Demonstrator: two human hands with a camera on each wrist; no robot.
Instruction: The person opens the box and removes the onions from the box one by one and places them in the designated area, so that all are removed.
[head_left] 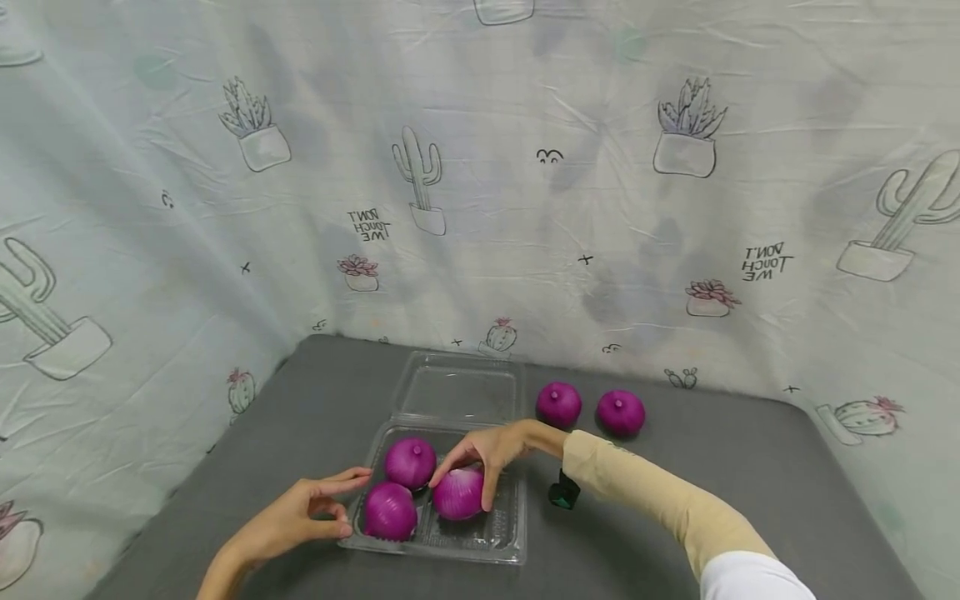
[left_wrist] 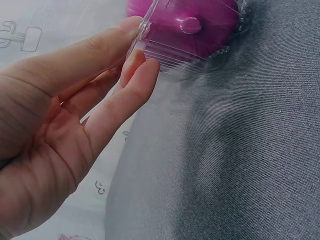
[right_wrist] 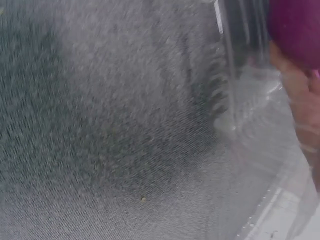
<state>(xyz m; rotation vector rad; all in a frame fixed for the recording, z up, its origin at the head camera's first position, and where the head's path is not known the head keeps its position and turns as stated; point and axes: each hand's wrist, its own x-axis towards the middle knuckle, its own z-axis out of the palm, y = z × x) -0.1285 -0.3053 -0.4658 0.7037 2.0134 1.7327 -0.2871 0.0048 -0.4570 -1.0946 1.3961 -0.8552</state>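
Note:
My right hand point(head_left: 491, 454) grips a purple onion point(head_left: 459, 498) from above, thumb on one side and fingers on the other, inside the right part of a clear plastic clamshell box point(head_left: 506, 546). Two more purple onions, one behind point(head_left: 410, 463) and one in front point(head_left: 390, 512), sit in the box's left part. My left hand point(head_left: 303, 512) touches the box's left edge near the front corner, thumb and index finger extended apart. In the left wrist view, its fingertips point(left_wrist: 150, 70) meet the clear rim beside an onion point(left_wrist: 210, 25). The right wrist view shows the gripped onion point(right_wrist: 300, 30) only partly.
The box's lid point(head_left: 457, 387) lies folded back behind it. Two purple onions, one nearer point(head_left: 558, 405) and one farther right point(head_left: 621, 413), rest on the grey tabletop point(head_left: 720, 500). A patterned curtain point(head_left: 525, 208) rises behind. A small dark object point(head_left: 564, 490) shows under the right forearm.

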